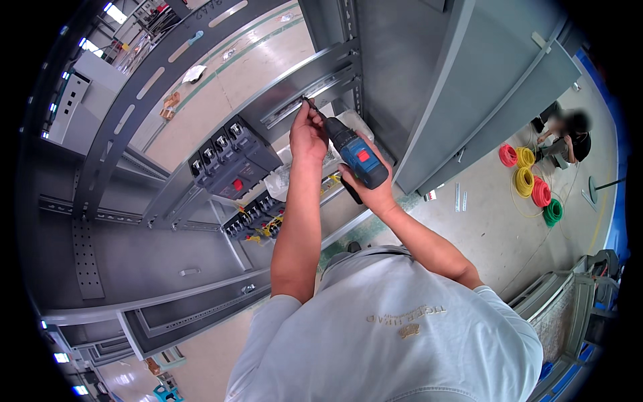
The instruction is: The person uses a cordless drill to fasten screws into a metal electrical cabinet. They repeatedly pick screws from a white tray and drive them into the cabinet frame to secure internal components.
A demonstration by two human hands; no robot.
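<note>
Fingers of the right hand point(379, 192) grip the drill point(356, 154); those of the left hand point(309, 139) pinch its bit point(317, 111) by the rail point(284, 114). The breaker point(236, 163) seems mounted; rail fastening looks unfinished.

The grey cabinet point(144, 254) carries dark breakers point(249, 167); the floor point(485, 251) carries coloured wire coils point(530, 180).

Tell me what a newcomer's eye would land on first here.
The blue and black drill in the right hand stands out first, near mid-picture, with the left hand up by its tip. Next comes the dark switch block with its red button, left of the hands. Far right, red, yellow and green cable coils lie on the floor.
</note>
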